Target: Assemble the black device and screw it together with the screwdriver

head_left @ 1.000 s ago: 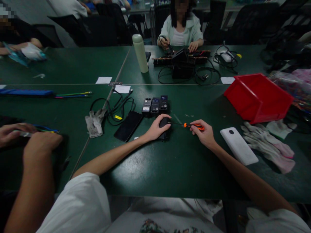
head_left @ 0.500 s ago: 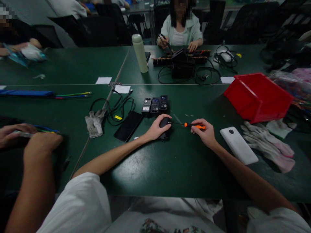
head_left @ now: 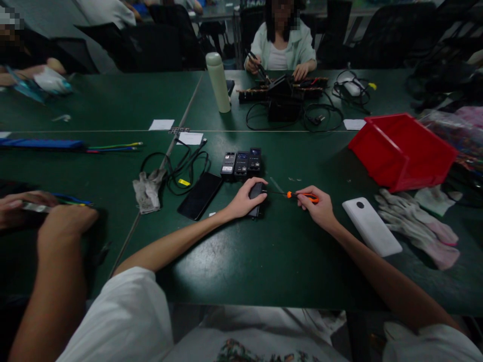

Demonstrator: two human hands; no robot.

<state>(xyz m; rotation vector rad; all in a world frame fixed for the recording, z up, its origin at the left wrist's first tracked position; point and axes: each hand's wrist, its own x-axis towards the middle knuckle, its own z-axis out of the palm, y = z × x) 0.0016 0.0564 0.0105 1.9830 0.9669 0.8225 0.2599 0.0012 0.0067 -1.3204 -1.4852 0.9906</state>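
Observation:
My left hand [head_left: 246, 199] is wrapped round a small black box [head_left: 257, 210] on the green table. An orange-and-black screwdriver [head_left: 310, 198] lies in the closed fingers of my right hand [head_left: 319, 203]. Its thin shaft points left, towards the side of the box; whether the tip touches is too small to tell. Just behind the box stand similar black modules [head_left: 241, 163], three in a row, two with small displays. A black phone [head_left: 199, 196] rests to the left of my left hand.
Gloves [head_left: 148, 191] and a black cable [head_left: 173, 173] lie left. Right are a white power bank [head_left: 372, 226], more gloves [head_left: 418, 221] and a red bin [head_left: 396, 151]. A green bottle [head_left: 218, 83] stands farther back. Another person's hands [head_left: 66, 221] work at the left; someone sits opposite.
The fingers of my right hand have shifted slightly on the screwdriver's handle. My left hand still holds the black box in the same place.

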